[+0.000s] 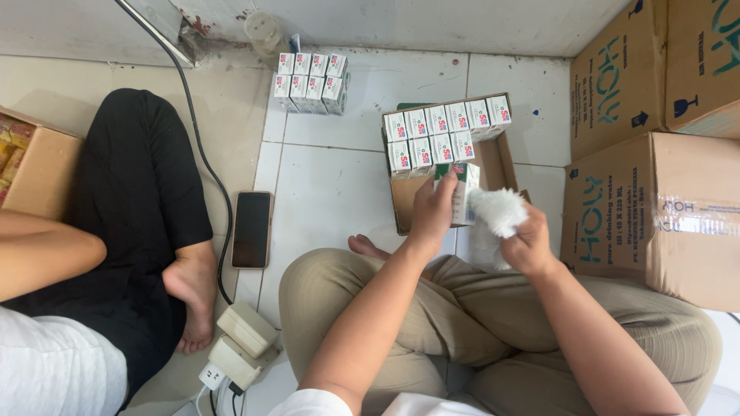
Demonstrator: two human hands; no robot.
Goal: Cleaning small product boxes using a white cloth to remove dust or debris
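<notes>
My left hand (432,212) grips a small white and green carton (465,191) over the near part of an open cardboard box (501,158). My right hand (528,239) holds a white fluffy cloth (497,209) against the carton's right side. Inside the box, two rows of matching small cartons (443,132) stand upright along the far side. I sit cross-legged on the tiled floor with my knees below the box.
A stack of the same cartons (311,82) stands on the floor near the wall. A phone (252,229) lies left of my knee. Another person in black sits at left, with power adapters (243,343) and a cable by the foot. Large cardboard boxes (655,208) stand at right.
</notes>
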